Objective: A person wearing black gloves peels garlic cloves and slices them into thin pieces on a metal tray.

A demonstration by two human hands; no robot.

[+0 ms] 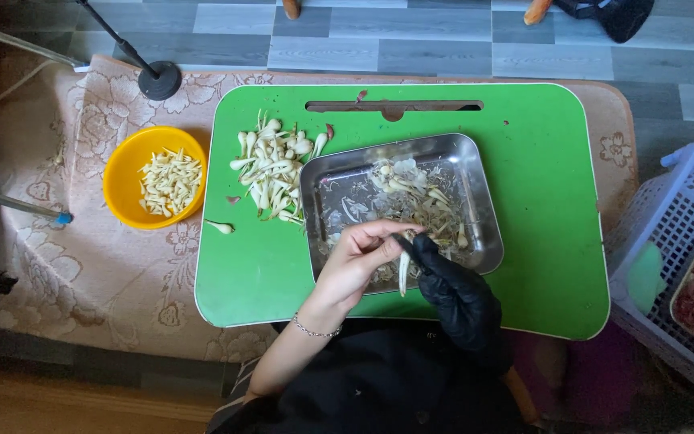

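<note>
A pale, slim stalk (403, 272) hangs between the two hands over the near edge of the steel tray (475, 173), its top pinched by the bare left hand (359, 257) from the left and by the black-gloved right hand (451, 293) from the right, both closed on it. The tray, littered with peelings (411, 197), sits on a green board (548, 201), well ahead of the person's dark lap. To the left of the tray lies a heap of stalks (271, 169), and farther left a yellow bowl (122, 165) holds cut pieces (170, 183).
</note>
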